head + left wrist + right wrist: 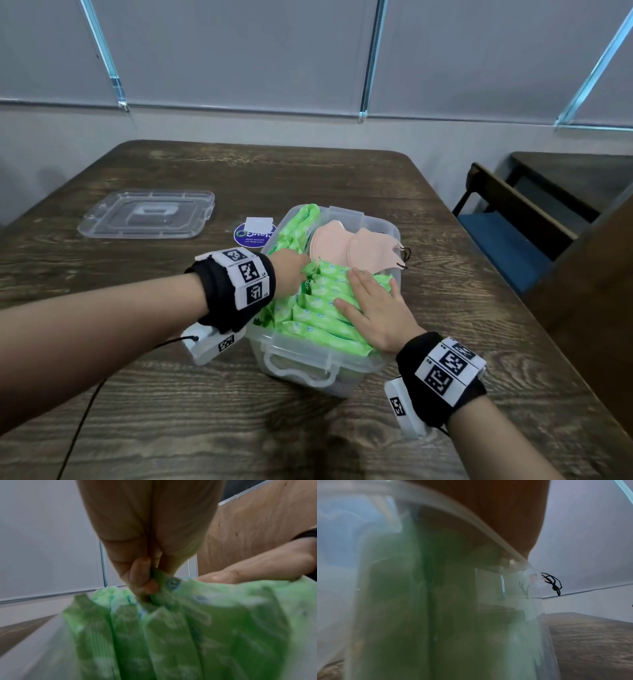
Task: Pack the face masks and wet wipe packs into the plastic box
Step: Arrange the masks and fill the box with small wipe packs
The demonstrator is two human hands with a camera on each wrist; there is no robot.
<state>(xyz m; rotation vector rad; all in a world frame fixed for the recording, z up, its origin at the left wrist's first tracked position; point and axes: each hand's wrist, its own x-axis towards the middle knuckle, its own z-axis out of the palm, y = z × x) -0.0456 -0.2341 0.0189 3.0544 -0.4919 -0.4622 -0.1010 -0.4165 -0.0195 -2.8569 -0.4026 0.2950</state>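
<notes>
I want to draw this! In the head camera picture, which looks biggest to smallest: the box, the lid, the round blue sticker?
1. plastic box, though it sits nearer the camera.
2. clear lid, farther away, so their true order is unsure.
3. round blue sticker, plainly smallest.

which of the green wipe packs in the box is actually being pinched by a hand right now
The wet wipe pack at the far end of the front row, beside the face masks. The left hand pinches its corner; the right hand only presses flat on the others.

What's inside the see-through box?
The plastic box holds green wet wipe packs and two peach face masks at the far end. The hands and packs hide whatever lies below.
</notes>
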